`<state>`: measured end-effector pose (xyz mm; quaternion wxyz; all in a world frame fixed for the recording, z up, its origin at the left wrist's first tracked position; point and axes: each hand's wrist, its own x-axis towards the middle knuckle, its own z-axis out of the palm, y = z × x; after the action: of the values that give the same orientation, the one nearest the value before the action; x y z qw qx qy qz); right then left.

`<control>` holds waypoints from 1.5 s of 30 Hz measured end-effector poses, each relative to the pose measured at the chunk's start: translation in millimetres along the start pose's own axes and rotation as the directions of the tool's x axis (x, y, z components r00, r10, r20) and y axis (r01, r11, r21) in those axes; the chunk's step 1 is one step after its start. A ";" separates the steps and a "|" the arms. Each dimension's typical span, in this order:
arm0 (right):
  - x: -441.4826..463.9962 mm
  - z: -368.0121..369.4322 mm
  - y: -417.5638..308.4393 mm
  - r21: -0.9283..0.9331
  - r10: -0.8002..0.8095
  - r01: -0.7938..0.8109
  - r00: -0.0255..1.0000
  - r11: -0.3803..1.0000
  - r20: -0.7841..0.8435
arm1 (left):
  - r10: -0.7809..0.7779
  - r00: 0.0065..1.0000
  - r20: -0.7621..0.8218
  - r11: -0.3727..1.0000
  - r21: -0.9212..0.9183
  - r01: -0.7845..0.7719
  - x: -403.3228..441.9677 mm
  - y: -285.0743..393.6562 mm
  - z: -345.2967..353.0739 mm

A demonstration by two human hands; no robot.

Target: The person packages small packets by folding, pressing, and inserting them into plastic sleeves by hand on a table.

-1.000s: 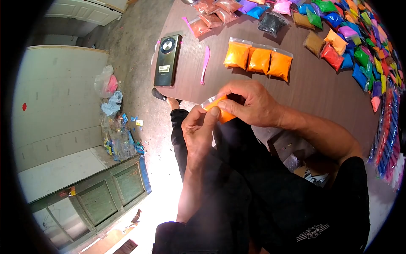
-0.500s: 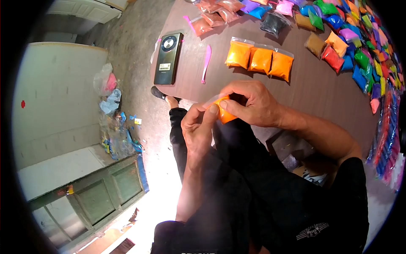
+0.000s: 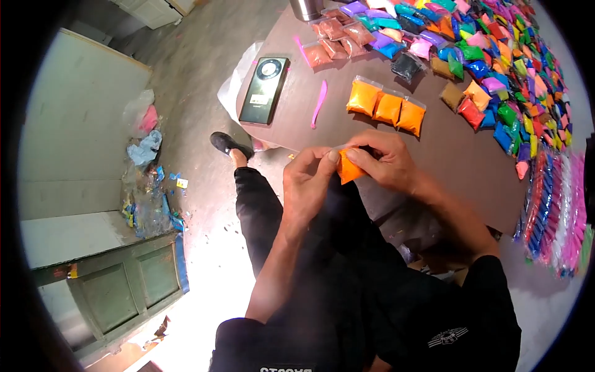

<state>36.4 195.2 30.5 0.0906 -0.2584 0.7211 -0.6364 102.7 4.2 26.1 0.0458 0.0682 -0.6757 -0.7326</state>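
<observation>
A small clear bag of orange clay-like filling [image 3: 351, 171] is pinched between both hands, above my lap at the table's near edge. My left hand [image 3: 308, 181] grips its top left part with thumb and fingers. On the top right, my right hand [image 3: 385, 161] pinches the same bag, its thumb next to the left one. The upper edge of the bag is mostly covered by the fingers. Just beyond, three similar orange bags [image 3: 387, 108] lie in a row on the table. A pink plastic knife-shaped tool [image 3: 319, 104] lies to their left.
On the brown table [image 3: 458, 167], a dark phone [image 3: 264, 90] lies near the left edge. Brownish bags [image 3: 338, 38] and a metal cup [image 3: 306, 8] are at the back. Many coloured bags [image 3: 489, 68] cover the right side, with long striped packets [image 3: 551, 211] nearer. Plastic scraps [image 3: 149, 198] litter the floor.
The camera view has shifted, bringing the metal cup and more coloured bags into sight. Both hands still pinch the orange bag, now with thumbs closer along its top edge.
</observation>
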 end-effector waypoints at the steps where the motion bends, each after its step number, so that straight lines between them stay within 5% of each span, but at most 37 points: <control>1: -5.5 -2.2 -1.7 -0.017 0.002 -0.002 1.000 1.000 -0.004 | 0.003 1.000 0.001 0.997 0.080 -0.003 1.8 4.0 1.3; 5: -42.2 -24.1 -6.5 -0.202 0.036 -0.092 0.963 0.975 -0.266 | 0.192 0.981 -0.040 0.894 0.418 -0.158 27.6 18.8 -8.7; 8: -73.8 -49.4 -10.3 -0.222 0.172 -0.280 0.897 0.934 -0.408 | 0.438 0.892 0.114 0.592 0.710 -0.381 56.5 12.5 -20.5; 10: -90.7 -62.8 -11.5 -0.219 0.223 -0.379 0.826 0.899 -0.517 | 0.418 0.895 0.154 0.481 0.799 -0.362 69.6 9.7 -19.3; 18: -127.1 -63.5 -16.4 -0.410 0.020 -0.385 0.749 0.826 -0.663 | 0.360 0.909 0.210 0.364 0.866 -0.344 79.9 -0.9 -34.8; 25: -139.8 -49.9 -14.2 -0.713 -0.226 -0.200 0.861 0.672 -0.455 | 0.331 0.904 0.271 0.263 0.893 -0.364 66.1 4.1 -47.0; 29: -142.5 -42.8 -10.0 -0.619 -0.212 -0.221 0.810 0.754 -0.547 | 0.345 0.900 0.266 0.266 0.892 -0.366 58.9 4.6 -47.8; 34: -137.5 -45.2 -11.6 -0.693 -0.228 -0.221 0.840 0.686 -0.493 | 0.337 0.898 0.282 0.588 0.682 -0.434 17.5 5.5 -34.2; 37: -135.5 -46.5 -2.7 -0.716 -0.246 -0.205 0.847 0.667 -0.471 | 0.192 0.939 0.284 0.796 0.514 -0.318 -11.6 2.3 -19.8; 38: -134.8 -46.2 -2.9 -0.717 -0.241 -0.209 0.849 0.665 -0.470 | 0.015 0.963 0.269 0.865 0.479 -0.147 -19.9 3.0 -17.6; 40: -134.6 -45.2 -4.8 -0.740 -0.256 -0.212 0.848 0.638 -0.464 | -0.104 0.963 0.249 0.955 0.297 0.026 -27.0 -4.1 -10.0; 45: -133.3 -43.1 -6.2 -0.751 -0.257 -0.205 0.855 0.628 -0.450 | -0.069 0.973 0.218 0.946 0.325 -0.005 -26.1 -10.0 -13.9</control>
<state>131.5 297.5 17.5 -0.2366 -0.1016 0.9159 -0.3081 131.0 -4.5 16.0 -0.0553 0.0018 -0.7862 -0.6154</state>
